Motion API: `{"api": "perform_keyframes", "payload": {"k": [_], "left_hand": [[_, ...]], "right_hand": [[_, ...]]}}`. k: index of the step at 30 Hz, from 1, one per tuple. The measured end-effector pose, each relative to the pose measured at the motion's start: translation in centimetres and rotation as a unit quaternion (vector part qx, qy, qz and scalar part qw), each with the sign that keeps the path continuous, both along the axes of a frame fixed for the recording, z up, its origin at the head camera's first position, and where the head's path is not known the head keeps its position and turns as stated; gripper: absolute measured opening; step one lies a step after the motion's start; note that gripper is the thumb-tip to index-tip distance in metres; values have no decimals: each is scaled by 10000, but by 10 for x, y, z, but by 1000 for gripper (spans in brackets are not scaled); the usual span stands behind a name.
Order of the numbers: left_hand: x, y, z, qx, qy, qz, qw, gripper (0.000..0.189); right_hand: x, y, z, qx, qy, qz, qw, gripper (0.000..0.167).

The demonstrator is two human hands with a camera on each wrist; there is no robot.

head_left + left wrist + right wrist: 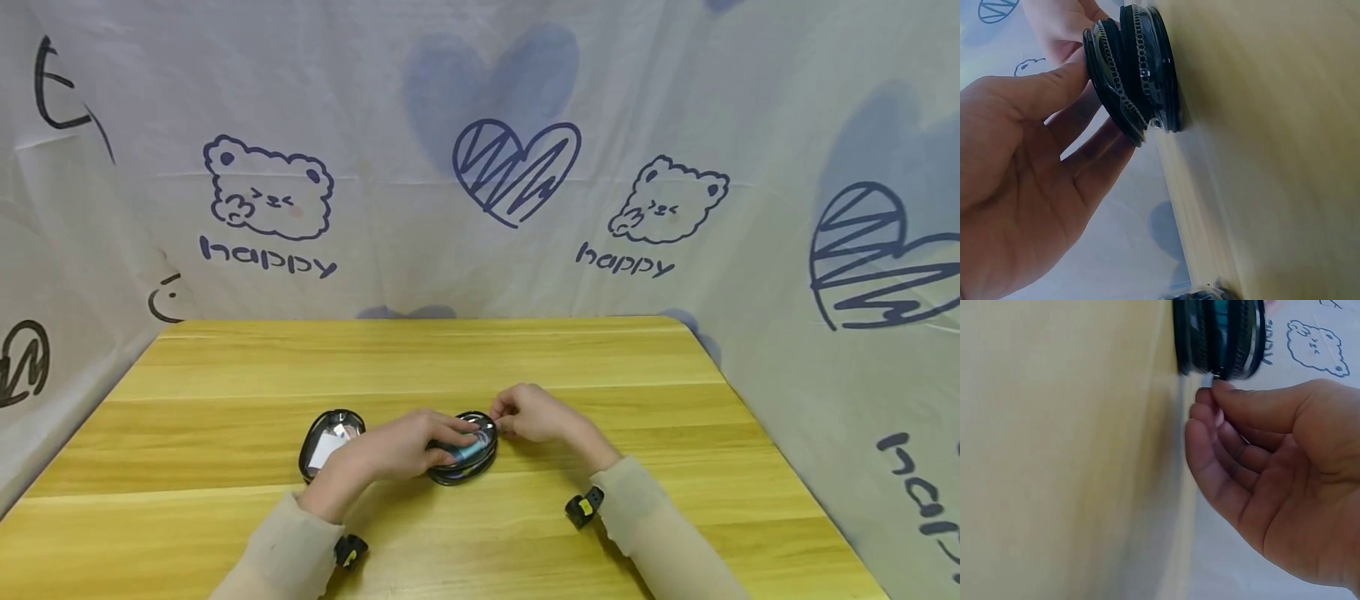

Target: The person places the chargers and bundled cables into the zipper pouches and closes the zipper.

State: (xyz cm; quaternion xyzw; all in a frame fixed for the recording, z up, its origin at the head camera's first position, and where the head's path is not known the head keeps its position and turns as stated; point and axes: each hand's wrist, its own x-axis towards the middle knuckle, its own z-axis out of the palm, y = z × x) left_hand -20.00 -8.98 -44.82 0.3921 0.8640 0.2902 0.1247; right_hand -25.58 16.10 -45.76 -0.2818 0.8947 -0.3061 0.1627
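Note:
A small rounded zip pouch (pixel 462 477) with clear faces and black edging lies on the table, something blue showing through its top. My left hand (pixel 408 443) holds it from above, thumb and fingers spread over its top and edge. In the left wrist view the zipper (pixel 1125 53) runs round its side, the two halves slightly parted. At the pouch's right end my right hand (pixel 536 414) pinches the zipper pull (pixel 1215 380) between thumb and forefinger. A second black-edged clear pouch (pixel 303 457), with something white inside, sits left of my left hand, partly hidden behind it.
The wooden table (pixel 615 358) reaches back to a pale curtain (pixel 390 233) printed with hearts, bears and "happy", which also hangs along both sides. A small black device (pixel 351 552) is worn at my left wrist, another (pixel 583 507) at my right.

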Motion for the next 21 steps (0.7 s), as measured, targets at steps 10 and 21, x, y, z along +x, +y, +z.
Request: {"api": "perform_keyframes", "payload": {"k": [10, 21], "left_hand": [[-1, 1, -1, -24, 9, -2, 10000, 39], [-1, -3, 1, 17, 112, 5, 9999, 37]], "right_hand": [[1, 12, 5, 177, -479, 130, 9986, 12], [1, 7, 2, 155, -330, -170, 9992, 11]]}}
